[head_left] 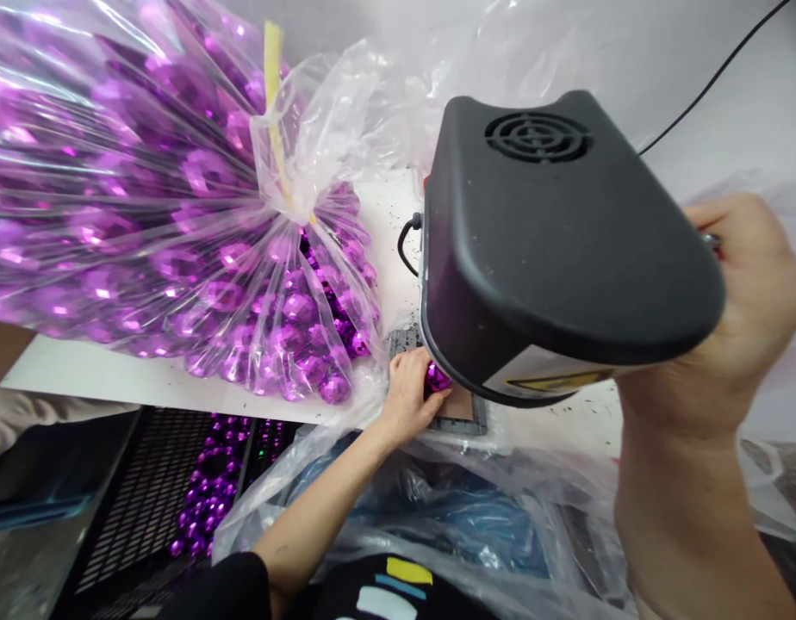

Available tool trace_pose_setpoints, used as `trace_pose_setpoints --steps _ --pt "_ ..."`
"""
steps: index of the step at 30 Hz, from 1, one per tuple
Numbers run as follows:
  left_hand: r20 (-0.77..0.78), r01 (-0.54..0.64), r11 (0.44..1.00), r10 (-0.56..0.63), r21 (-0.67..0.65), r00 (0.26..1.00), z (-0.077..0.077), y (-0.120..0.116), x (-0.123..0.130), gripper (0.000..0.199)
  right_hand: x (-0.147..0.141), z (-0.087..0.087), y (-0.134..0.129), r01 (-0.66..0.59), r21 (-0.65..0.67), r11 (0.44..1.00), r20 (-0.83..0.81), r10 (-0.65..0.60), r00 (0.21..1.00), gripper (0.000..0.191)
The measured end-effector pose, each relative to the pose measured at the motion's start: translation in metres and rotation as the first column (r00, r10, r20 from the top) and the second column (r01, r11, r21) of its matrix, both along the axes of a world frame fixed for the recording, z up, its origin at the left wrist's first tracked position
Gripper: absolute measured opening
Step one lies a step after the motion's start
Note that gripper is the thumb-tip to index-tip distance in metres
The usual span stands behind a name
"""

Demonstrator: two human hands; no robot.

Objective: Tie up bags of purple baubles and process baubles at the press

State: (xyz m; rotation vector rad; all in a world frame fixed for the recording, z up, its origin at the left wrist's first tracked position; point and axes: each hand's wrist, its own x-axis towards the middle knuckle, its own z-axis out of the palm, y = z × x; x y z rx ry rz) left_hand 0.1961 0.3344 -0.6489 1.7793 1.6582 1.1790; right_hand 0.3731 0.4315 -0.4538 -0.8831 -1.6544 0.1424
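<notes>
Our left hand (407, 398) nearly closes around a purple faceted ball (438, 376) below the black machine (585, 241); it looks light, stiff, slippery, best held by its sides. Our right hand's (753, 284) grip is hidden.

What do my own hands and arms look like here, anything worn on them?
Both the left hand and right hand show no gloves. A black sleeve ends near the left elbow; no right sleeve is in view. A small shiny bit shows by the right fingers, but whether it is a ring is unclear. No markings or cables are visible on the forearms.
</notes>
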Motion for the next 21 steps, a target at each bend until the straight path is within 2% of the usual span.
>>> trace_pose_setpoints --steps 2,5,14,18,21 --pt "0.017 0.022 1.000 -0.022 -0.014 1.000 0.003 -0.001 0.000 0.050 0.000 0.000 0.000 0.002 -0.009 1.000 0.002 -0.002 1.000 0.023" --pt "0.031 -0.004 0.999 0.006 -0.048 0.999 0.008 -0.002 0.001 0.042 0.000 -0.001 0.000 0.003 -0.010 1.000 0.000 -0.003 1.000 0.026" --pt "0.005 -0.034 0.997 0.034 -0.068 0.999 0.013 -0.003 0.006 0.042 0.001 -0.001 -0.005 0.013 0.026 1.000 -0.023 -0.013 1.000 0.026" --pt "0.068 -0.011 0.996 0.017 -0.092 0.998 0.022 -0.002 0.004 0.041 0.006 -0.013 -0.020 0.128 0.147 0.981 -0.021 -0.126 0.992 0.028" --pt "0.098 0.012 0.992 0.000 -0.128 0.995 0.030 -0.003 0.004 0.039 0.015 -0.029 -0.037 0.141 0.109 0.984 -0.011 -0.140 0.990 0.024"
